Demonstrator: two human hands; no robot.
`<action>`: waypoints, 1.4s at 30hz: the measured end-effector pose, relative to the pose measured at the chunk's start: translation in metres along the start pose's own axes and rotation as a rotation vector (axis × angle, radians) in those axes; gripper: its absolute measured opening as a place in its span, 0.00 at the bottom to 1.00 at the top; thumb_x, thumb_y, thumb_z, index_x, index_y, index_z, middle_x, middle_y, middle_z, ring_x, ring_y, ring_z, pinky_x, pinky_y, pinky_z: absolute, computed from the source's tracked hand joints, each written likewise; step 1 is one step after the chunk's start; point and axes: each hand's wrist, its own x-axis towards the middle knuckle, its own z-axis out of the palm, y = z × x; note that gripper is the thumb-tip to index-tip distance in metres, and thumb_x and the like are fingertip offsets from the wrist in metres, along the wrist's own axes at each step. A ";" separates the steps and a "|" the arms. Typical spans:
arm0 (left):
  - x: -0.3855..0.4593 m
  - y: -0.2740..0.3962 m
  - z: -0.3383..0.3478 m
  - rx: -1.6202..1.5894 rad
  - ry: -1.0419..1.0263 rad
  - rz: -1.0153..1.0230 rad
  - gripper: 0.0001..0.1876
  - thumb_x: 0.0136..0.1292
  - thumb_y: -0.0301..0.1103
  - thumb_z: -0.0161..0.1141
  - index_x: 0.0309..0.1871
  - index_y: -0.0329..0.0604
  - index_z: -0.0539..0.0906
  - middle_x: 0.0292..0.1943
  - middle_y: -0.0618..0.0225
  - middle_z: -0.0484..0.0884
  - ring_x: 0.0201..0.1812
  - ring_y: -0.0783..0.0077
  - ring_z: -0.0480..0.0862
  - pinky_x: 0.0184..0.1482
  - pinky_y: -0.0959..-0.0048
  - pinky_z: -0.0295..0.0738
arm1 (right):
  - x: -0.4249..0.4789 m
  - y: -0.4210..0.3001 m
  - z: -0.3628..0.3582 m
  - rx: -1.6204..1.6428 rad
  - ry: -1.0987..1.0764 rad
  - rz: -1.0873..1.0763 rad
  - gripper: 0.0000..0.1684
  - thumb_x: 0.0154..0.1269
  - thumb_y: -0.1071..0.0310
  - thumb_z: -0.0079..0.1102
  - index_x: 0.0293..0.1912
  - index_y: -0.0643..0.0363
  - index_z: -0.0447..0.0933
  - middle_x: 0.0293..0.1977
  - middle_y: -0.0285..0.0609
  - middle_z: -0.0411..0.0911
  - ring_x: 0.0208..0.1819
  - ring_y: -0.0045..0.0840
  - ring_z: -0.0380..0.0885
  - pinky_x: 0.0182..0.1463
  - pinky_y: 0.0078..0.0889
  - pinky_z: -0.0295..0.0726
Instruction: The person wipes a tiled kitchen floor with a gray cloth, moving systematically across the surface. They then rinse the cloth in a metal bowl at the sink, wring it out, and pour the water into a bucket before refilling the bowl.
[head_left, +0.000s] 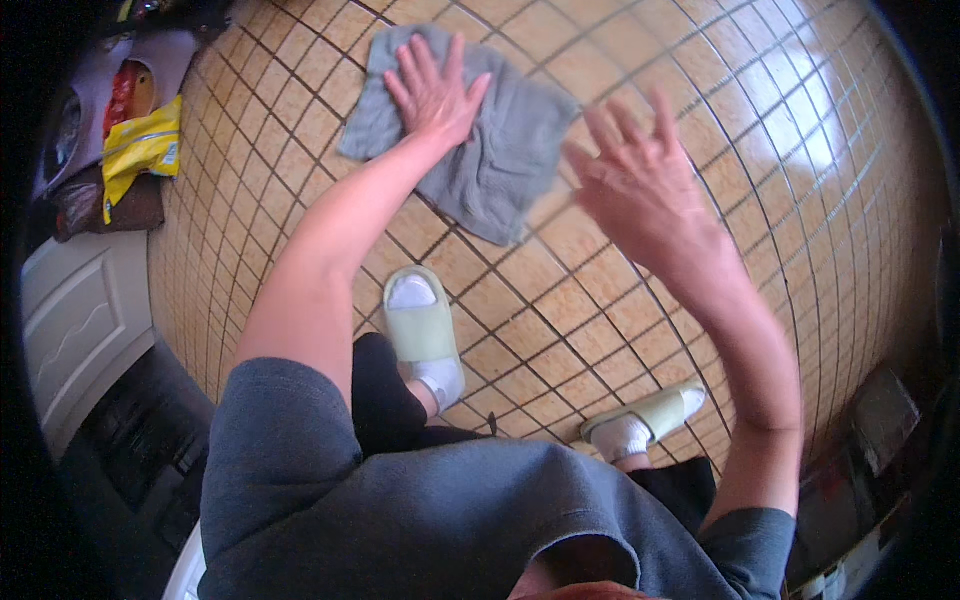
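A grey cloth (510, 142) lies spread on the tiled floor (525, 300), its surface creased towards the middle. My left hand (439, 97) presses flat on the cloth's far left part, fingers spread. Just right of the cloth, my right hand (637, 172) is raised with its fingers apart and nothing in it; it looks blurred. Whether its fingertips touch the cloth's right edge I cannot tell.
My feet, in pale green slides (424, 330), stand on the tiles near the cloth. At the left, a yellow bag (142, 150) and a dark brown bag (135, 202) lie above a white panelled cabinet door (90, 315). Dark objects (840, 480) line the lower right.
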 end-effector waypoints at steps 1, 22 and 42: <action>0.002 0.021 0.008 -0.005 0.021 0.076 0.37 0.68 0.60 0.43 0.76 0.65 0.46 0.75 0.43 0.39 0.75 0.41 0.36 0.70 0.37 0.29 | -0.011 0.007 -0.029 -0.075 0.084 -0.067 0.14 0.60 0.62 0.57 0.44 0.55 0.82 0.53 0.45 0.75 0.62 0.36 0.68 0.71 0.60 0.49; -0.066 0.109 -0.014 -0.016 -0.078 0.162 0.29 0.67 0.51 0.52 0.72 0.69 0.62 0.74 0.52 0.53 0.73 0.44 0.54 0.62 0.30 0.56 | -0.193 -0.026 -0.047 1.068 -0.425 -0.074 0.23 0.63 0.59 0.53 0.56 0.57 0.73 0.59 0.51 0.70 0.63 0.39 0.67 0.69 0.60 0.55; -0.083 0.117 -0.021 -0.060 -0.202 0.151 0.32 0.70 0.54 0.45 0.75 0.71 0.51 0.76 0.52 0.36 0.76 0.43 0.37 0.67 0.31 0.35 | -0.192 -0.063 0.021 1.376 -0.650 0.033 0.22 0.63 0.62 0.55 0.56 0.56 0.74 0.59 0.49 0.71 0.62 0.38 0.69 0.69 0.57 0.58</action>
